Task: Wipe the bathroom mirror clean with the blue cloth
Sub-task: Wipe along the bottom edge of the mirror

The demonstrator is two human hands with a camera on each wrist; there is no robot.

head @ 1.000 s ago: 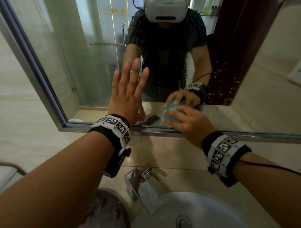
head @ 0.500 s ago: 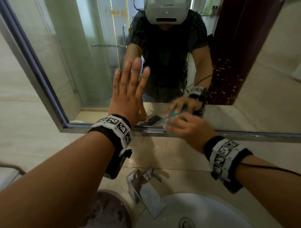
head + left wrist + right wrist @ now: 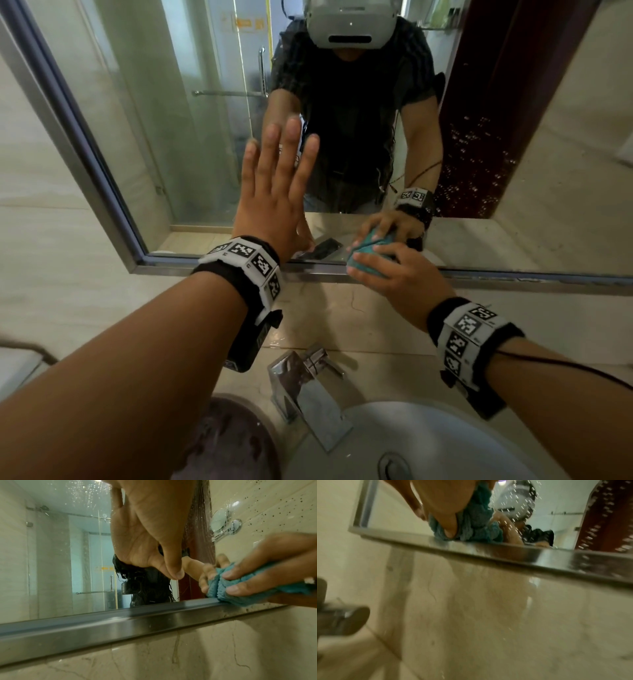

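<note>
Soft bunched blue terry cloth [image 3: 366, 260] clamped in right hand [image 3: 400, 274], pressed at bottom edge of steel-framed mirror [image 3: 205, 144]; judged light, pliable. Left hand [image 3: 274, 202] laid flat, fingers straight, on glass.

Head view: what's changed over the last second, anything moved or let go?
The right hand slid the blue cloth a short way along the bottom edge of the mirror, first right, then back left, keeping its grip. The left hand stays flat on the glass with straight fingers. Faucet and sink unchanged; spots remain on the right of the mirror.
</note>
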